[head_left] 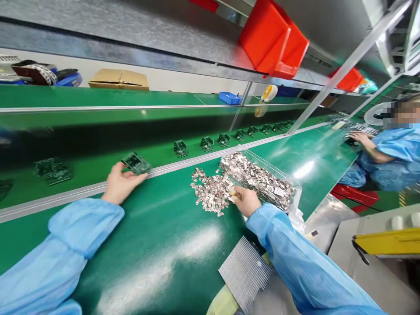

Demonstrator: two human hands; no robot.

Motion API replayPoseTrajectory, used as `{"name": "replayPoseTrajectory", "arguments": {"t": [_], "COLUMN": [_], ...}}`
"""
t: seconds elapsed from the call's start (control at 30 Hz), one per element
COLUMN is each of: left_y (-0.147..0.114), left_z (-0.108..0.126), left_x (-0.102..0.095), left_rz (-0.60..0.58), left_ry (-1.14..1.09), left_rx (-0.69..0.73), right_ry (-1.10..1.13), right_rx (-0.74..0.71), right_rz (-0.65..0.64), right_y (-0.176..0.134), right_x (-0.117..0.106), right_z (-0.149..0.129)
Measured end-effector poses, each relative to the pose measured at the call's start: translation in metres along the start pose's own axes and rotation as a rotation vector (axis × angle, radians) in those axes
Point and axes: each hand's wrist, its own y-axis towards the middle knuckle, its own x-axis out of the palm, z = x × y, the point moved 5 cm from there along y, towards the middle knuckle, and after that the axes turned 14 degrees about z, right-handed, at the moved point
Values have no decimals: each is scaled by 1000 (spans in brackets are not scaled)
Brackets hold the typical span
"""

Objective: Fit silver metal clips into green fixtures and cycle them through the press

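Note:
My left hand (120, 183) grips a green circuit board (137, 163) by its near edge, thumb in front, over the metal rail of the line. At the right side of a loose pile of small silvery metal parts (210, 192), the fingers of my right hand (246, 200) are pinched together. Yellowish covers sit on those fingertips, and whatever is between them is too small to make out. Right behind that hand lies a clear tray (259, 177) heaped with the same metal parts.
More circuit boards (207, 143) stand in a row on the green belt (154, 151) beyond the rail (183, 162). A ribbed grey block (245, 273) lies at the front edge. Overhead, a red bin (274, 39) sits on a shelf. A co-worker (390, 153) sits at right.

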Motion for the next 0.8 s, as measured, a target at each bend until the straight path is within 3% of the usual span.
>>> {"name": "replayPoseTrajectory", "arguments": {"t": [0.07,0.17,0.23,0.33,0.47,0.63,0.8], "left_y": [-49,-128,-172,-216,-253,-283,-290], "left_z": [19,46,62,82,96,104,102], "left_x": [25,60,75,86,91,86,82], "left_rz": [-137,-462,-642,-759,-836,-957,-1058], "left_ry": [-192,-572,-700,-791,-847,-824,-738], "left_rx": [-10,-208,-340,-453,-495,-358,-288], "right_ry": [61,167,231,331,543,706,530], "right_rx": [22,34,37,40,122,381,306], "right_rz": [32,57,49,45,135,297,320], "right_y": [-6,-23,-41,-77,-131,-178,-190], "right_x": [-6,-23,-36,-59,-79,-70,-60], "right_z": [6,6,1,-12,-24,-21,-26]}}
